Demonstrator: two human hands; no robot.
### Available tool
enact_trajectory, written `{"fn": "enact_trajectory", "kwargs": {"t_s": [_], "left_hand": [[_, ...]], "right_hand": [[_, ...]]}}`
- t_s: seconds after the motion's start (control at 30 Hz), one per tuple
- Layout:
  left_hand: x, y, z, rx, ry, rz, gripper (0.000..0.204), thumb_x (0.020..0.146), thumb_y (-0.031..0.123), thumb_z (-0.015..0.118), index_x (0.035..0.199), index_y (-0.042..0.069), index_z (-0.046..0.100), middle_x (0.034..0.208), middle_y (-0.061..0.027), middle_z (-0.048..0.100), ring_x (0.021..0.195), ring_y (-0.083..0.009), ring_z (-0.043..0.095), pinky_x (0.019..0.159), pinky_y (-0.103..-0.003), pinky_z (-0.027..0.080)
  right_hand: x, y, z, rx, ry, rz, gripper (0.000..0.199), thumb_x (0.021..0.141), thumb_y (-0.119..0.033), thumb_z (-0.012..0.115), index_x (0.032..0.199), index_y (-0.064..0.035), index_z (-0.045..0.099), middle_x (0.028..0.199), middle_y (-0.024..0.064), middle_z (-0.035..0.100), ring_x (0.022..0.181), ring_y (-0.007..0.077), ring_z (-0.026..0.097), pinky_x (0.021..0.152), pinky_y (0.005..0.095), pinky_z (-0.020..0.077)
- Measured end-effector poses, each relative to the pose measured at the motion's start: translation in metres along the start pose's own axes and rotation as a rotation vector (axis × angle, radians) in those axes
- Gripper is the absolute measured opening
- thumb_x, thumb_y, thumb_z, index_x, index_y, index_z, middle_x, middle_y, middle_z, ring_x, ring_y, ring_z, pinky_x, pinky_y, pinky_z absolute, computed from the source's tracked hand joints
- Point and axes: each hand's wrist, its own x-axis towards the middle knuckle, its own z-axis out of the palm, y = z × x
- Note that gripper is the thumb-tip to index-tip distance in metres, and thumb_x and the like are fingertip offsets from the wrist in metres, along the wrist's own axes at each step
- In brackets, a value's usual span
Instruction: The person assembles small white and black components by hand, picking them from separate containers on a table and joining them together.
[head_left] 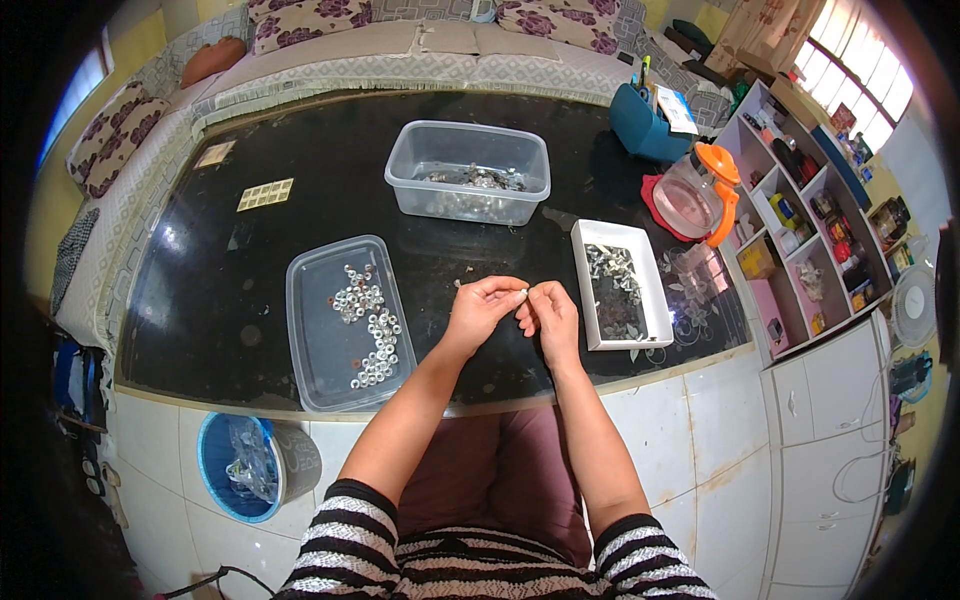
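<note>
My left hand [478, 310] and my right hand [552, 314] meet above the near middle of the black table, fingertips pinched together. Between them is a tiny whitish piece [524, 292], mostly hidden by the fingers and too small to name. To the left lies a shallow clear plastic lid [322, 310] holding several small round white-and-silver pieces [378, 330] with hole-like centres. A white open box [657, 300] with small black and white parts [613, 268] sits just right of my right hand. Beyond my hands stands a clear plastic tub [415, 160] with small metallic-looking parts [485, 178] in the bottom.
A glass jug with an orange lid [692, 195] stands on a red mat at the right, near a teal holder [640, 118]. A patterned card [265, 194] lies far left on the black table [240, 340]. On the floor is a blue-lined bin [215, 465]. Shelves [775, 265] line the right.
</note>
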Motion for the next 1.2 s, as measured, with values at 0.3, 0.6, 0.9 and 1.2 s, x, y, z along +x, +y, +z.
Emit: {"fn": "enact_trajectory", "kwargs": {"t_s": [0.3, 0.6, 0.9, 1.2], "left_hand": [[0.002, -0.004, -0.002, 0.018, 0.029, 0.002, 0.014, 0.077, 0.001, 0.054, 0.090, -0.003, 0.056, 0.079, -0.0036, 0.057, 0.070, -0.0072, 0.052, 0.065, -0.020, 0.043], [0.001, -0.001, -0.001, 0.008, 0.008, -0.012, 0.014, 0.078, 0.001, 0.053, 0.091, -0.003, 0.056, 0.078, -0.0035, 0.057, 0.070, -0.0073, 0.052, 0.065, -0.020, 0.043], [0.002, -0.003, -0.002, 0.009, 0.002, -0.004, 0.014, 0.078, 0.001, 0.053, 0.090, -0.003, 0.056, 0.078, -0.0036, 0.057, 0.069, -0.0072, 0.052, 0.065, -0.020, 0.043], [0.001, -0.001, -0.001, -0.015, -0.018, -0.004, 0.013, 0.078, 0.002, 0.053, 0.090, -0.003, 0.056, 0.077, -0.0034, 0.057, 0.069, -0.0068, 0.052, 0.064, -0.020, 0.043]], "right_hand": [[0.001, 0.001, -0.002, 0.027, 0.012, -0.004, 0.027, 0.086, -0.027, 0.041, 0.071, -0.0052, 0.049, 0.053, 0.0035, 0.050, 0.041, 0.0059, 0.043, 0.037, 0.0159, 0.0325], [0.001, 0.002, -0.008, -0.045, -0.113, 0.099, 0.020, 0.083, -0.024, 0.045, 0.077, -0.0046, 0.047, 0.058, 0.0044, 0.052, 0.045, 0.0069, 0.046, 0.039, 0.0164, 0.0344], [0.001, 0.002, -0.007, -0.019, -0.097, 0.089, 0.018, 0.083, -0.021, 0.046, 0.078, -0.0034, 0.048, 0.057, 0.0038, 0.052, 0.044, 0.0060, 0.045, 0.039, 0.0169, 0.0345], [0.001, 0.003, -0.005, -0.015, -0.109, 0.089, 0.018, 0.083, -0.021, 0.047, 0.080, -0.0032, 0.048, 0.059, 0.0043, 0.052, 0.045, 0.0055, 0.045, 0.039, 0.0164, 0.0344]]}}
